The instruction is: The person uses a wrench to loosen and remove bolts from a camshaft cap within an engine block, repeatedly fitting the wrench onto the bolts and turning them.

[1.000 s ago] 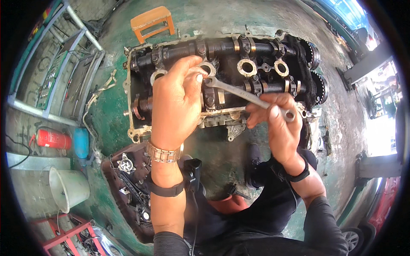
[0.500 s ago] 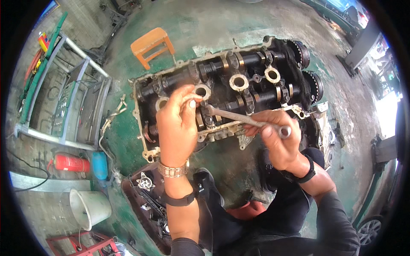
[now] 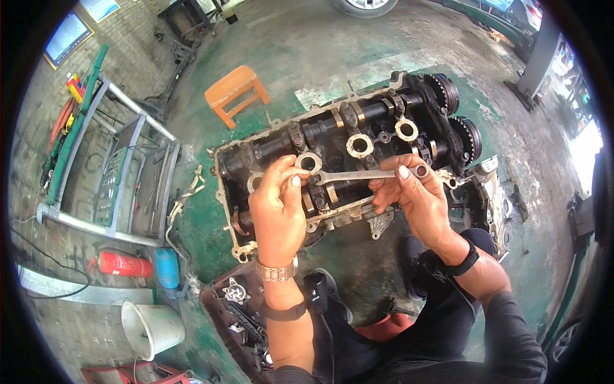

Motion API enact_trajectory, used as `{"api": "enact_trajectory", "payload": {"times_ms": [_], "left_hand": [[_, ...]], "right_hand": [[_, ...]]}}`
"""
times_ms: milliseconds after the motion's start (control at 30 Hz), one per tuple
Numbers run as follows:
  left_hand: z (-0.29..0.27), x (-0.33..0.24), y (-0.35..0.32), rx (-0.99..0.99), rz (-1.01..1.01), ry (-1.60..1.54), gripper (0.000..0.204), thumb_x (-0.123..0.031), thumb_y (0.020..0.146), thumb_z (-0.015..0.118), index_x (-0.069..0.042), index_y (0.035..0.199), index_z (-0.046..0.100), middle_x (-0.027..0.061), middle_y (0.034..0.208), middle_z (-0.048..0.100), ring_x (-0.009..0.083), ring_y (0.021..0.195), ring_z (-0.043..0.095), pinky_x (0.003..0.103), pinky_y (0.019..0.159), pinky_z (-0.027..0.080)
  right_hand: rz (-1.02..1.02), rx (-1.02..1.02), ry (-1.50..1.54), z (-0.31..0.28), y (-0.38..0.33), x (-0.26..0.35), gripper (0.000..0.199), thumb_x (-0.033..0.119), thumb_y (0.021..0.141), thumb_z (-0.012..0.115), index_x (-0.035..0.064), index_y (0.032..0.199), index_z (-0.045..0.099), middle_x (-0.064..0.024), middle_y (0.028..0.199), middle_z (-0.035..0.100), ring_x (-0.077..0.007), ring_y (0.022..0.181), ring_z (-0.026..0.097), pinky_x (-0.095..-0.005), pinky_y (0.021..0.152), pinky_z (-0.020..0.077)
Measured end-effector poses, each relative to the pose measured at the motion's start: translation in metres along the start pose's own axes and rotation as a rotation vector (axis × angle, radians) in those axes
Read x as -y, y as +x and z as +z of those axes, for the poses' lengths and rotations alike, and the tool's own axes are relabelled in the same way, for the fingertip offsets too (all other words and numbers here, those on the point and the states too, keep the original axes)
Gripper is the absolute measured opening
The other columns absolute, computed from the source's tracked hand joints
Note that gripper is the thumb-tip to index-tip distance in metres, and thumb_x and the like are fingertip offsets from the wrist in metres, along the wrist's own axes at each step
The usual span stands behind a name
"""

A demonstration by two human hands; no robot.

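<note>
Shifted since earlier frame: spanner (image 3: 363,174) now level across cylinder head (image 3: 332,160) on green floor (image 3: 358,51). Left hand (image 3: 278,205) pinches its open end; right hand (image 3: 409,192) grips ring end.

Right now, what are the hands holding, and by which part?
A combination wrench, held level over the cylinder head. The right hand grips its ring end; the left hand pinches at the open end. Whether that end sits on a bolt cannot be told.

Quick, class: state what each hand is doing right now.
Left hand: fingers closed at the open end of the wrench.
Right hand: closed on the wrench's ring end.
</note>
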State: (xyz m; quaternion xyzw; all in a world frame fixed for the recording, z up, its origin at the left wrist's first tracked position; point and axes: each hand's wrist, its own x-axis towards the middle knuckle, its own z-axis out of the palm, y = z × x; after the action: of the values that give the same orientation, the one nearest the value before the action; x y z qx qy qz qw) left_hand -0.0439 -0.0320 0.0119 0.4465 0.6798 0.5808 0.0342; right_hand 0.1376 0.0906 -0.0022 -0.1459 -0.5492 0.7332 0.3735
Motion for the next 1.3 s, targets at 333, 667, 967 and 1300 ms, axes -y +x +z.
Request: {"api": "enact_trajectory", "payload": {"times_ms": [333, 667, 967, 1300], "left_hand": [[0.000, 0.001, -0.001, -0.008, -0.006, -0.015, 0.023, -0.002, 0.092, 0.055, 0.004, 0.115, 0.059, 0.0125, 0.090, 0.071, 0.0178, 0.082, 0.067, 0.029, 0.076, 0.052], [-0.001, 0.000, -0.004, -0.016, -0.022, -0.007, 0.023, 0.001, 0.091, 0.054, 0.004, 0.114, 0.059, 0.0139, 0.091, 0.071, 0.0189, 0.083, 0.068, 0.030, 0.076, 0.052], [-0.001, -0.001, -0.001, 0.007, -0.012, 0.020, 0.023, 0.000, 0.092, 0.054, 0.004, 0.114, 0.060, 0.0137, 0.093, 0.071, 0.0186, 0.085, 0.068, 0.029, 0.078, 0.052], [0.000, -0.004, -0.002, 0.013, -0.083, -0.071, 0.024, 0.001, 0.093, 0.053, 0.005, 0.116, 0.059, 0.0112, 0.094, 0.071, 0.0162, 0.087, 0.066, 0.029, 0.081, 0.051]], "right_hand": [[0.118, 0.061, 0.060, -0.002, 0.018, 0.007, 0.028, 0.020, 0.101, 0.047, -0.0049, 0.112, 0.053, -0.0200, 0.091, 0.066, -0.0208, 0.069, 0.066, -0.0319, 0.060, 0.0570], [0.116, 0.006, -0.028, 0.003, 0.014, 0.004, 0.029, 0.021, 0.101, 0.048, -0.0056, 0.112, 0.053, -0.0179, 0.091, 0.066, -0.0179, 0.069, 0.066, -0.0299, 0.062, 0.0560], [-0.690, 0.318, -0.750, 0.015, -0.018, -0.010, 0.033, 0.014, 0.082, 0.073, -0.0030, 0.105, 0.055, -0.0159, 0.085, 0.067, -0.0293, 0.071, 0.068, -0.0365, 0.062, 0.0549], [-0.672, 0.294, -0.649, 0.008, -0.011, 0.001, 0.024, 0.011, 0.089, 0.063, -0.0063, 0.103, 0.055, -0.0196, 0.089, 0.068, -0.0275, 0.075, 0.070, -0.0359, 0.066, 0.0568]]}}
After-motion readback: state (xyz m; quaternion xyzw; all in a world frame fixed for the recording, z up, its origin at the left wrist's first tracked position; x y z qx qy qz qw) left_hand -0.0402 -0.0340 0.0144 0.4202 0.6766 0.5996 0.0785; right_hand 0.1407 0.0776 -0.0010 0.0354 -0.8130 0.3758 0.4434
